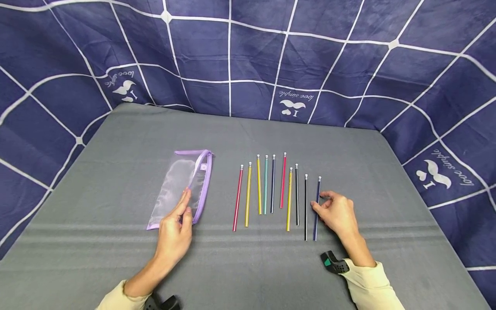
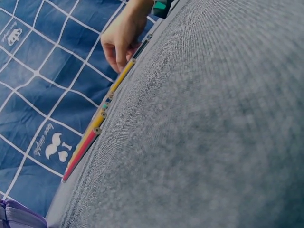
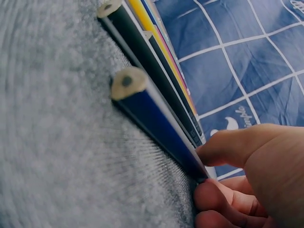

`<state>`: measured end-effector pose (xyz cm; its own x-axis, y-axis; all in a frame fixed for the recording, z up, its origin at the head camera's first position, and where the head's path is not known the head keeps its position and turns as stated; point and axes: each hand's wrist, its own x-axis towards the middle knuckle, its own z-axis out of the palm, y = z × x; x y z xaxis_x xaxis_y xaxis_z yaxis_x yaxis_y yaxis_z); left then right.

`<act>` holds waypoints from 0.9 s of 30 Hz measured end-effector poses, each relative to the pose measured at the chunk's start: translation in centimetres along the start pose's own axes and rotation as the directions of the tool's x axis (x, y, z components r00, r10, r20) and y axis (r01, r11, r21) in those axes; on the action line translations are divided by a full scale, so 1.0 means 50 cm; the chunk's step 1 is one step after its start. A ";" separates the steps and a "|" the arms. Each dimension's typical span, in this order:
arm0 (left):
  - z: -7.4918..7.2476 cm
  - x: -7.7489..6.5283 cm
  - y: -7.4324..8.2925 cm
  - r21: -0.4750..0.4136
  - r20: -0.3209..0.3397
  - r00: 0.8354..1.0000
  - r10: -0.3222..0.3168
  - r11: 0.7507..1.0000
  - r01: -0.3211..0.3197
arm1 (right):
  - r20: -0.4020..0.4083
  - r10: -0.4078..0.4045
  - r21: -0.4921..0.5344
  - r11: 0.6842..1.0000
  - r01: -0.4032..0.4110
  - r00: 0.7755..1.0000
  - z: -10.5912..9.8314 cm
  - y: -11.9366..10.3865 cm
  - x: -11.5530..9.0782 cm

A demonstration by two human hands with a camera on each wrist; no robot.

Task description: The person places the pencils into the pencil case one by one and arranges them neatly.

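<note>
The dark blue pencil (image 3: 161, 130) is showing a smooth, faintly glossy coat, while its flat end is baring matt wood; the black pencil (image 3: 147, 61) is wearing a similar coat. The silvery tips (image 1: 319, 178) are gleaming like metal. The pouch (image 1: 170, 185) is looking sheer, either mesh or thin plastic, and its purple trim (image 1: 204, 186) is resembling woven tape. Matt, finely ribbed grey cloth is covering the table (image 1: 252, 267), and the printed backdrop (image 1: 255, 51) is looking like creased, smoother cloth. The wristband (image 1: 336, 264) is resembling black plastic
</note>
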<state>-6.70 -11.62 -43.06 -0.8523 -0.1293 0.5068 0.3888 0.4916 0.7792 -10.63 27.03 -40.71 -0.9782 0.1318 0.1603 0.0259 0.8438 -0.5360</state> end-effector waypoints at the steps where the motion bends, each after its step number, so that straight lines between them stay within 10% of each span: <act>1: -0.001 0.000 0.001 -0.006 -0.002 1.000 -0.006 1.000 0.006 | 0.000 -0.005 -0.008 1.000 0.005 1.000 0.000 -0.001 0.001; 27: 0.001 0.001 0.008 -0.035 -0.008 1.000 -0.025 0.999 0.024 | 0.051 0.142 0.181 0.972 -0.149 0.989 -0.005 0.008 0.010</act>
<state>-6.60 -11.40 -42.74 -0.8588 -0.1484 0.4903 0.3799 0.4576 0.8039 -11.08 27.56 -40.63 -0.9739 0.2233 0.0397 0.1337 0.7067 -0.6948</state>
